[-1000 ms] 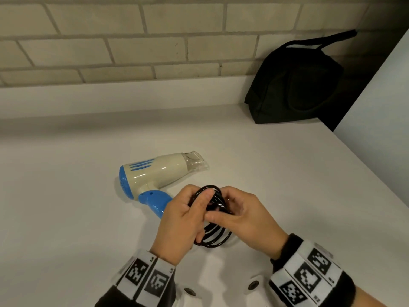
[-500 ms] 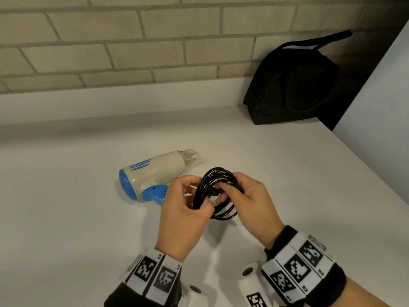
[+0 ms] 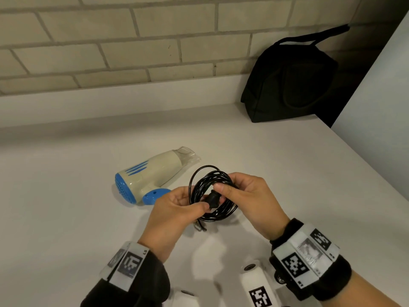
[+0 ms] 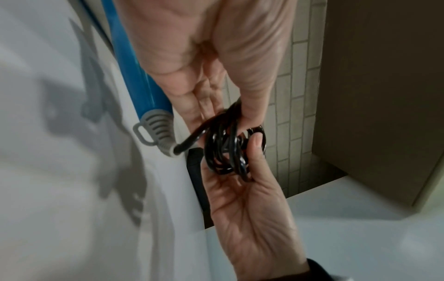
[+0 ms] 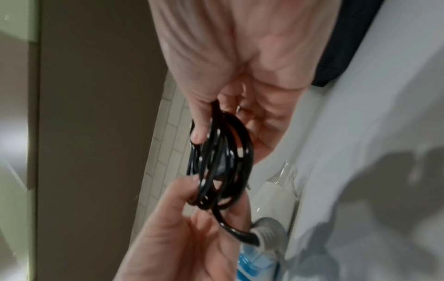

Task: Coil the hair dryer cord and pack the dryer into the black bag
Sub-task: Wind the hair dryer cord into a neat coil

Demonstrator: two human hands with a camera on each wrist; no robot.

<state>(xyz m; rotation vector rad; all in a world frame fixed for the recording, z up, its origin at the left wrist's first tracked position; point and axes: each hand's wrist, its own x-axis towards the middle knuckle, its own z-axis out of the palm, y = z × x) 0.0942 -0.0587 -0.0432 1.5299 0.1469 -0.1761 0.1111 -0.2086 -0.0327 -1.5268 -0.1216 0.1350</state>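
Observation:
A cream hair dryer (image 3: 155,171) with a blue rear grille and blue folding handle (image 3: 155,194) lies on its side on the white counter (image 3: 66,218). Its black cord (image 3: 212,193) is wound into a small coil held above the counter. My left hand (image 3: 177,211) pinches the coil's near side (image 4: 223,150). My right hand (image 3: 245,196) grips the far side, thumb over the plug. The cord runs from the grey strain relief (image 4: 158,131) into the coil (image 5: 221,163). The black bag (image 3: 292,80) stands at the back right against the wall.
A brick wall (image 3: 132,41) and a low white ledge (image 3: 110,100) close off the back. A pale panel (image 3: 380,120) rises on the right beside the bag. White wrist-camera housings (image 3: 256,282) sit near the bottom edge.
Both hands lifted the coil and shifted it slightly right; the coil turned more upright. The right thumb now sits on the plug at the coil's middle. The dryer stayed put.

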